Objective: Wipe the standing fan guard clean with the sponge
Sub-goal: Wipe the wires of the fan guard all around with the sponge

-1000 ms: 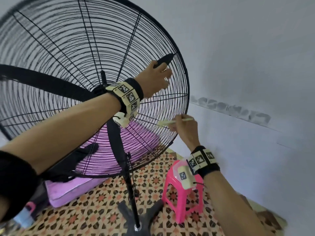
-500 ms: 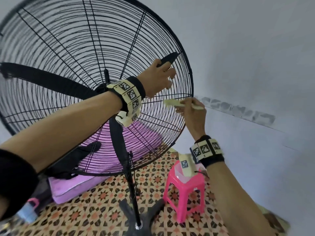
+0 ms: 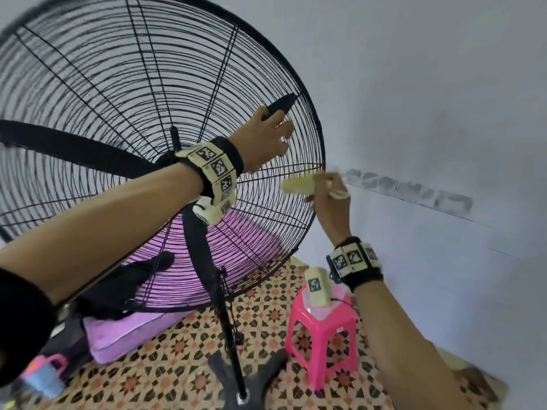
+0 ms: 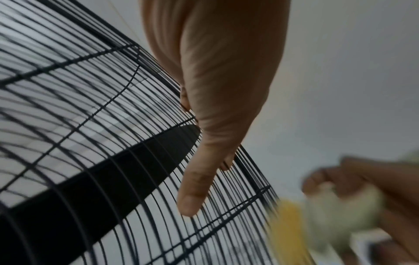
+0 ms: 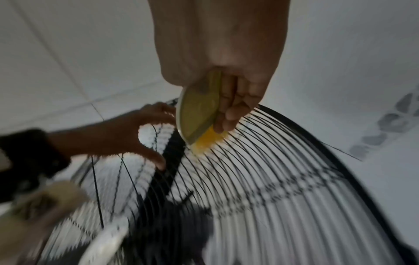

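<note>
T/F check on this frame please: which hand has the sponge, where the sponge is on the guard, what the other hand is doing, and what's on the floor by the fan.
1. The right hand holds the sponge. True.
2. The sponge is at the centre hub of the fan guard. False: it is at the guard's outer right edge.
3. The left hand hangs free, away from the fan. False: its fingers hook the guard wires.
4. A pink stool stands on the patterned floor. True.
5. The stool is left of the fan's pole. False: right of it.
</note>
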